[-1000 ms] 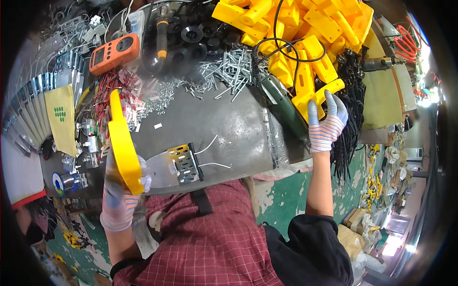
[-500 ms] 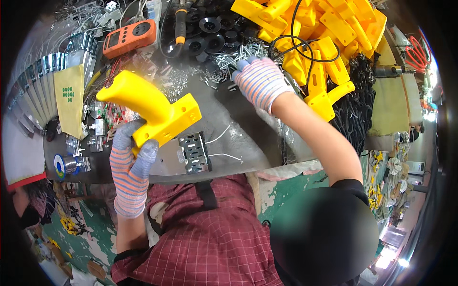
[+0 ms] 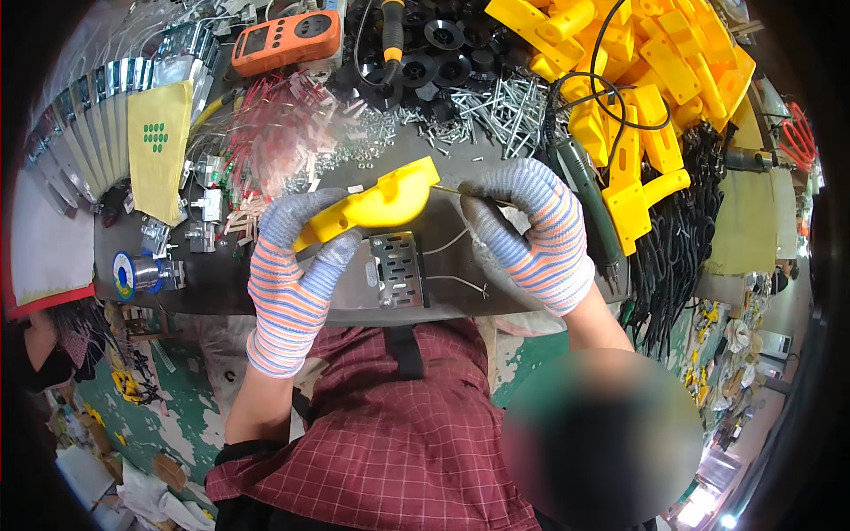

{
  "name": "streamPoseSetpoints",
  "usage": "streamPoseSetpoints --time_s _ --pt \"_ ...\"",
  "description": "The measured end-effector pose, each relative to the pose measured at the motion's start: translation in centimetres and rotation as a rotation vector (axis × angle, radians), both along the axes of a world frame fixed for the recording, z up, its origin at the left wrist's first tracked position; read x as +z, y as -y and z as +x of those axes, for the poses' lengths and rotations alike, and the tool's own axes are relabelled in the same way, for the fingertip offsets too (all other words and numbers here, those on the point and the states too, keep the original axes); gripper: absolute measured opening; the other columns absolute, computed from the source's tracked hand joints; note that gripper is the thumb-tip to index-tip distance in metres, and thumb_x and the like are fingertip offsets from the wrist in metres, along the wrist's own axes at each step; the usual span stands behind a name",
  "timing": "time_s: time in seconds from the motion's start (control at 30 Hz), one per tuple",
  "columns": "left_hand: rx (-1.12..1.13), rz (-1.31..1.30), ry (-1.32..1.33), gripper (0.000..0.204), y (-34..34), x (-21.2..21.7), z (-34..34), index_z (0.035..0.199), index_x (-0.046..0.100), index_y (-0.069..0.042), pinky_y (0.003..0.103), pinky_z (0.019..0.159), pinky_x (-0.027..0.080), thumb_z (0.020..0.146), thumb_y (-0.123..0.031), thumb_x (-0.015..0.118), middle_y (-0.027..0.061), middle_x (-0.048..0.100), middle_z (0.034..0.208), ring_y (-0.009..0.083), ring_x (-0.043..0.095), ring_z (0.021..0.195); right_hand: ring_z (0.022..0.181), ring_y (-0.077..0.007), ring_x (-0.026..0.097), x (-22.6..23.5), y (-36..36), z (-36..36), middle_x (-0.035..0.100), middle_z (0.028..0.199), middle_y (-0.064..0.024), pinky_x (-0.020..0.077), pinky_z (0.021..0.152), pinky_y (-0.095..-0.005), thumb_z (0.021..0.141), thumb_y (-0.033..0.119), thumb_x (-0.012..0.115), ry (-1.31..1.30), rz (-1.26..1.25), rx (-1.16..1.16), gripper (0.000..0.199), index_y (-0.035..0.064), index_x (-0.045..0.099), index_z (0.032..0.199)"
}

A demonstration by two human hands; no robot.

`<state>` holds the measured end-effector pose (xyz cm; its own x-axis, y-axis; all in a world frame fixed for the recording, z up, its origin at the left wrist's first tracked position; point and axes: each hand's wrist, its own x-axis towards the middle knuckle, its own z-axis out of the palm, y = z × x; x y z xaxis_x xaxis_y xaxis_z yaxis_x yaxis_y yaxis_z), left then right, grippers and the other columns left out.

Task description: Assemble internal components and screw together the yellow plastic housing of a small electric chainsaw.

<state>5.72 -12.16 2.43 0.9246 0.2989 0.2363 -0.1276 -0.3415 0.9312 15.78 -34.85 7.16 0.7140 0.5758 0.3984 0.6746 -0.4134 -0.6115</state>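
Observation:
My left hand [image 3: 294,279], in a striped knitted glove, grips one end of a yellow plastic handle [image 3: 391,202] above the bench. My gloved right hand [image 3: 542,232] is closed, with thumb and fingertips pinching a thin metal screw [image 3: 446,188] whose tip meets the handle's right end. Most of the screw is hidden by the fingers. Below the handle, a slotted metal plate [image 3: 397,270] with two white wires lies near the bench edge. Behind the right hand is a heap of loose screws [image 3: 505,111].
A dark green electric screwdriver [image 3: 589,199] lies right of my right hand. Farther right are piled yellow handles [image 3: 673,66] and black cords [image 3: 660,283]. Behind stand an orange meter [image 3: 288,42] and black round parts [image 3: 443,35]. A solder spool [image 3: 133,274] sits left.
My right hand has come back from the screw heap toward me, now pinching a screw at the handle. My left hand has turned the handle over and shifted it right.

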Motion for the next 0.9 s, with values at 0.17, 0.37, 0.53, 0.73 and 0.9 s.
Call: streamPoseSetpoints --time_s 0.17,0.37,0.53,0.73,0.9 --pt "-0.012 0.063 0.014 0.035 0.1 -0.2 0.0 0.109 0.066 -0.006 0.035 0.088 0.048 0.075 -0.002 0.076 0.01 0.064 0.104 0.0263 0.061 0.096 0.076 -0.0301 0.062 0.8 -0.1 -0.5 0.065 0.081 -0.0105 0.0499 0.068 -0.037 0.08 0.008 0.073 -0.055 0.041 -0.025 0.014 0.0054 0.068 0.093" --pt "-0.087 0.399 0.155 0.041 0.1 0.6 0.3 0.109 0.066 -0.008 0.037 0.084 0.046 0.07 -0.006 0.078 0.0082 0.063 0.101 0.028 0.058 0.093 0.072 -0.0283 0.063 -0.2 0.1 -0.8 0.066 0.083 -0.0111 0.0502 0.066 -0.0349 0.082 0.012 0.072 -0.267 0.12 0.105 0.016 0.0048 0.069 0.096" --pt "-0.168 0.278 0.163 0.037 0.0 1.0 0.1 0.109 0.066 -0.008 0.036 0.082 0.046 0.074 -0.009 0.079 0.0082 0.06 0.097 0.0259 0.056 0.09 0.068 -0.0275 0.059 -2.6 -0.7 -1.5 0.063 0.078 -0.0061 0.0467 0.064 -0.0371 0.077 0.018 0.077 0.086 0.177 0.034 0.02 0.0086 0.069 0.093" --pt "-0.099 -0.166 0.017 0.036 -1.6 -0.4 -1.9 0.118 0.058 -0.003 0.031 0.092 0.046 0.085 -0.008 0.072 0.0078 0.06 0.111 0.0187 0.058 0.104 0.076 -0.0329 0.059 -2.2 1.4 1.1 0.063 0.081 -0.0093 0.0467 0.071 -0.0434 0.074 0.019 0.075 0.146 0.084 -0.049 0.024 0.0104 0.065 0.094" --pt "0.034 -0.121 0.048 0.039 -2.4 -1.1 -1.8 0.123 0.056 0.0 0.031 0.095 0.045 0.086 -0.004 0.068 0.0081 0.059 0.114 0.0166 0.056 0.106 0.09 -0.0237 0.059 -3.8 6.9 6.1 0.062 0.088 -0.0031 0.046 0.078 -0.0407 0.077 0.02 0.063 0.597 -0.712 -0.228 0.007 0.0168 0.068 0.079"
